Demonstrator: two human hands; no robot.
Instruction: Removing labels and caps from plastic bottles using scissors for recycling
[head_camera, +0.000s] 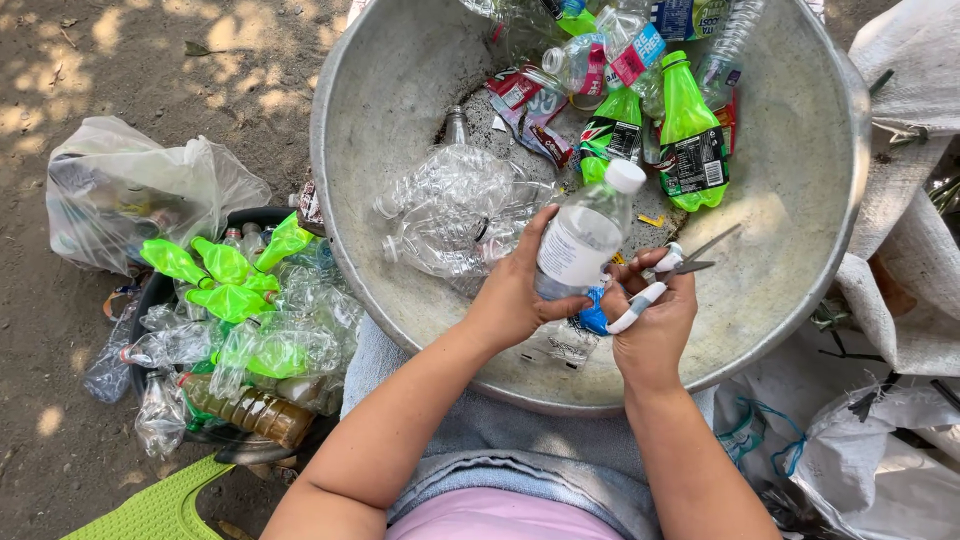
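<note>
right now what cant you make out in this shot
Head view only:
- Bottles at the basin's far side: cut off by the top edge.
- Bag contents: blurred by cloudy plastic.
- Left hand palm: hidden behind the clear bottle.
- Scissors handles: partly covered by right hand.

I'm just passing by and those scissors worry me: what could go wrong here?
The scissors in the right hand sit with blades open close to the left hand gripping the white-capped clear bottle, so a slip on smooth plastic might nick the fingers. The metal basin seems to rest on the person's lap and may tip. The heaped tub of crushed bottles beside it could spill onto the dirt.
</note>
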